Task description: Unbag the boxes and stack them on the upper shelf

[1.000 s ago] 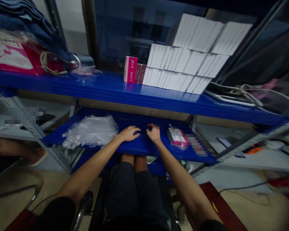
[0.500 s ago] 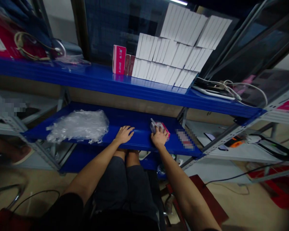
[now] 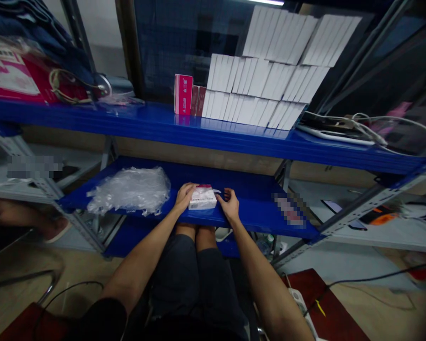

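Note:
A small white and pink box (image 3: 203, 198) lies on the lower blue shelf (image 3: 248, 208) in front of me, with clear plastic film on its top. My left hand (image 3: 184, 198) is closed on its left side, fingers over the far left corner. At the right end of the box is my right hand (image 3: 230, 204), its thumb close to the near corner and its curled fingers apart from the thumb. A bit of film sticks out between the box and that hand. To the left lies a heap of clear plastic bags (image 3: 133, 189).
On the upper shelf (image 3: 156, 118) stand stacked white boxes (image 3: 255, 90) and a pink box (image 3: 183, 94). A cable (image 3: 394, 118) lies right of them. Metal posts (image 3: 305, 246) bound the shelf. A person's leg (image 3: 24, 220) shows at far left.
The box has moved left from the right part of the shelf to the middle, between my hands. My left hand now holds its left side; my right hand has come off its top.

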Available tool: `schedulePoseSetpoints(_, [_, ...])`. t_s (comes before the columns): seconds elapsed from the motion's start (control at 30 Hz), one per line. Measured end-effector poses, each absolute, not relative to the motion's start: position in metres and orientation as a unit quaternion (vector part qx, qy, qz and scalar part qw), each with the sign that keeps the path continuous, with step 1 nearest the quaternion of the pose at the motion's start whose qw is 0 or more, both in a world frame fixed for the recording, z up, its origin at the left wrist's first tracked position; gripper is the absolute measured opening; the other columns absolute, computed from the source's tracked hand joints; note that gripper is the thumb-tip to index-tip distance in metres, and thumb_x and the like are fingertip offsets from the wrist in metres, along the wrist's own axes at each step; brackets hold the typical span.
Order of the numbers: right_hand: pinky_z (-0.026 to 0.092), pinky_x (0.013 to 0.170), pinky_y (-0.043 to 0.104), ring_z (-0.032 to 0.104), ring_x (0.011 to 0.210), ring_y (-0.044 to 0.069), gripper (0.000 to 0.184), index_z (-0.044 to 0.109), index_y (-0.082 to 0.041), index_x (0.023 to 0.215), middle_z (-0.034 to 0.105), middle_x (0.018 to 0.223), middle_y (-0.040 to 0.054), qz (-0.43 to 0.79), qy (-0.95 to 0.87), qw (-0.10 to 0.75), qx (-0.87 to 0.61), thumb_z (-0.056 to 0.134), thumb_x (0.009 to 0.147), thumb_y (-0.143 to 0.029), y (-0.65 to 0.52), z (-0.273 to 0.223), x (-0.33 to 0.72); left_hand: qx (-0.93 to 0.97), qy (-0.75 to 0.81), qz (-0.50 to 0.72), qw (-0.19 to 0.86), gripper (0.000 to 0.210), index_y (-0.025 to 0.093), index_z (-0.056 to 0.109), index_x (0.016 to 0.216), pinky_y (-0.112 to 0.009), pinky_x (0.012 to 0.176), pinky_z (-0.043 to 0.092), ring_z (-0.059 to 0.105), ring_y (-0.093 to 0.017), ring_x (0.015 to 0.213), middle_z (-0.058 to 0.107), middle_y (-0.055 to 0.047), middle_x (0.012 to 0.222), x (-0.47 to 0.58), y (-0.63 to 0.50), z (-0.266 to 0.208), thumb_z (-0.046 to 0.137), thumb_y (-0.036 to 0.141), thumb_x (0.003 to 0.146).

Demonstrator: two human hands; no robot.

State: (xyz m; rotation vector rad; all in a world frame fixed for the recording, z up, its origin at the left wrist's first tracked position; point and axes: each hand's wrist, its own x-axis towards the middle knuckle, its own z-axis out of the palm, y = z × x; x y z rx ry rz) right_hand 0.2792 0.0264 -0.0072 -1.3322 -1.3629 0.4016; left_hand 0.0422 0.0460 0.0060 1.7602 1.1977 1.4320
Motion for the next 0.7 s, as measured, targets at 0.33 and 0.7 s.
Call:
schedulePoseSetpoints(0.33, [0.051, 0.09, 0.034, 0.065, 0.101, 0.022, 0.042, 0.068, -0.024, 0.1, 0.069, 0.117, 0.0066, 0.249, -0.668, 0.51, -0.481, 0.076, 0.076, -0.057, 0.014, 0.003, 0.272, 0.66, 0.395, 0.528, 0.359, 0.016, 0.022, 0.081, 0.087, -0.046, 0.113, 0.042, 0.06, -0.029, 0.123, 0.069, -0.01, 0.123, 0.039, 0.047, 0.001, 0.082, 0.03, 0.073])
schedulePoseSetpoints(0.7, [0.053, 0.095, 0.044, 0.069, 0.107, 0.027, 0.048, 0.064, -0.021, 0.087, 0.074, 0.118, 0.013, 0.32, -0.536, 0.62, -0.476, 0.054, 0.087, -0.069, 0.029, -0.015, 0.291, 0.503, 0.429, 0.645, 0.383, 0.032, 0.019, 0.063, 0.1, -0.041, 0.094, 0.054, 0.07, -0.024, 0.105, 0.073, -0.012, 0.115, 0.035, 0.062, -0.017, 0.058, 0.05, 0.092])
